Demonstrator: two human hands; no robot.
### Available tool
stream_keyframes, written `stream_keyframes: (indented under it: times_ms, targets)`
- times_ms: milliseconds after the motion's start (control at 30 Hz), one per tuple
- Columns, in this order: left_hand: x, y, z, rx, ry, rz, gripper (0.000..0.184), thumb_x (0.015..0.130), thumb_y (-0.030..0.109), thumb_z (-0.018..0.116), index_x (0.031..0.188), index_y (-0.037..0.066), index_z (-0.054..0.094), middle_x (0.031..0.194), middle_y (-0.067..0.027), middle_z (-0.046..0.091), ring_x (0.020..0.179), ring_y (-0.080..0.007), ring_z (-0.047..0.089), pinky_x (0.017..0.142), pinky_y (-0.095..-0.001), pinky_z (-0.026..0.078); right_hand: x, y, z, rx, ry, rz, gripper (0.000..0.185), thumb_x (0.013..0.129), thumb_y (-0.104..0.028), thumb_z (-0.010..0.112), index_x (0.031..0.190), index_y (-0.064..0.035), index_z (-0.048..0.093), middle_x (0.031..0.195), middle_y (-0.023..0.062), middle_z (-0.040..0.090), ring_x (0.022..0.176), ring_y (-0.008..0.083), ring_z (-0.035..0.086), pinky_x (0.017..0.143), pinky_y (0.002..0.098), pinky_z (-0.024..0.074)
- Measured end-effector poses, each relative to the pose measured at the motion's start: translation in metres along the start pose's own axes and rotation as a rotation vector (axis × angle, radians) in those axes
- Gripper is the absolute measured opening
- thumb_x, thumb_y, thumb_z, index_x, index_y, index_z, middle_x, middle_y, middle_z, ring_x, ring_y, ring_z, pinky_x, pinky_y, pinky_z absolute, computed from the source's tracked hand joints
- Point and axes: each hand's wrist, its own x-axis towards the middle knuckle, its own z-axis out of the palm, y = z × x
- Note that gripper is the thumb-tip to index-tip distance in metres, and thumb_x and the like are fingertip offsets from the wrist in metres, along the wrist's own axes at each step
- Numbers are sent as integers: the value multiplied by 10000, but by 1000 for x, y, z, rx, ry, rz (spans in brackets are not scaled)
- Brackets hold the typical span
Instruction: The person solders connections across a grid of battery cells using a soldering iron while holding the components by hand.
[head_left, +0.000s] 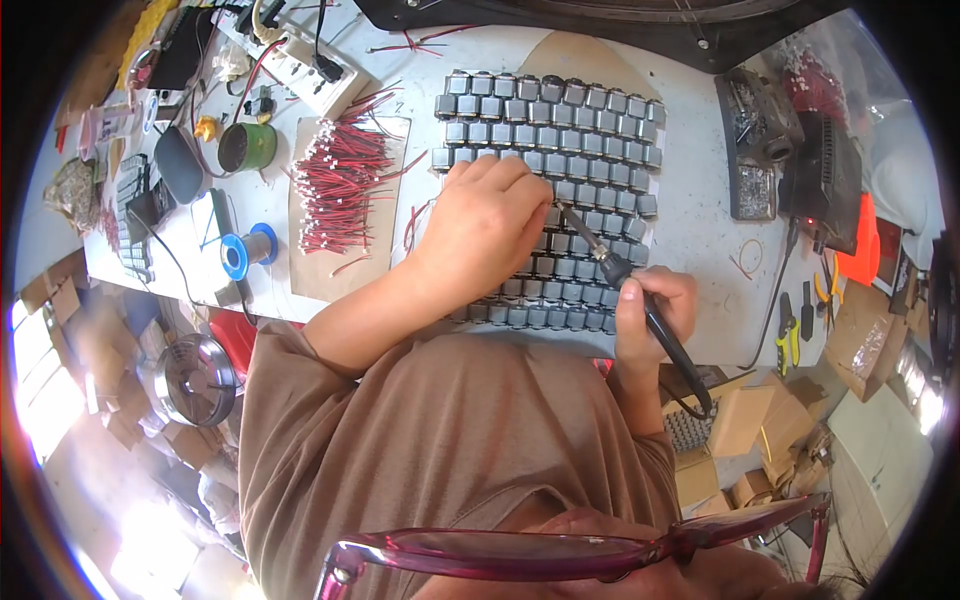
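Rows of small grey metal-cased parts [590, 140] cover the middle of the table. My left hand [490, 215] is over the left part of these rows, its fingers bent together near the soldering iron's tip; what they pinch is hidden. In my right hand [655, 310] is a black soldering iron [673, 340], held like a pen, its tip pointing up and left to the parts beside my left fingers. A pile of red and black wires with white connectors [340, 190] lies on cardboard, left of the rows.
At the left are a blue solder spool [248, 252], a green tin [247, 148] and a power strip [310, 75]. On the right sit a black device [825, 175], a tray of small parts [752, 190] and yellow-handled cutters [788, 340]. A dark frame [620, 25] crosses the far edge.
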Motion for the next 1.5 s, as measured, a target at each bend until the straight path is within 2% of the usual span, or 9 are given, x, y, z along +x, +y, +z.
stream_keyframes:
  times_ms: [367,433,1067,1167,1333,1500]
  targets:
    - [5,2,3,-33,38,1,145,669,-6,601,793,50,549,763,-77,539,713,-268,522,618,-359,413,0,-1,-10,59,24,19,193,733,-41,595,863,-5,457,754,77,507,627,102,467,577,221,395]
    - [7,3,7,-80,83,73,146,666,-17,601,788,42,547,765,-83,537,710,-271,521,614,-357,424,0,2,-11,62,32,25,203,737,-38,591,875,-4,447,750,75,504,615,100,456,570,222,389]
    - [8,7,10,-45,2,72,147,665,-24,598,790,36,548,773,-97,532,704,-281,517,613,-359,430,0,4,-10,67,-14,47,189,731,-38,598,857,-16,459,729,61,506,598,92,454,548,214,377]
    - [9,7,11,-60,20,55,146,671,-28,593,796,33,548,777,-101,534,715,-283,521,623,-361,432,-1,5,-12,-6,17,0,188,732,-38,596,855,-17,455,737,66,505,608,94,455,556,214,378]
    - [12,9,8,-89,-8,57,145,678,-32,588,805,22,546,777,-108,532,725,-287,529,637,-359,439,-3,5,-17,87,60,85,186,730,-42,595,851,-15,456,746,64,495,611,94,442,562,214,372]
    - [12,11,11,-85,-29,66,143,679,-28,589,806,22,545,783,-110,530,724,-289,529,638,-358,441,-1,2,-17,30,41,54,181,732,-41,595,849,-15,459,736,59,496,603,93,444,560,212,375]
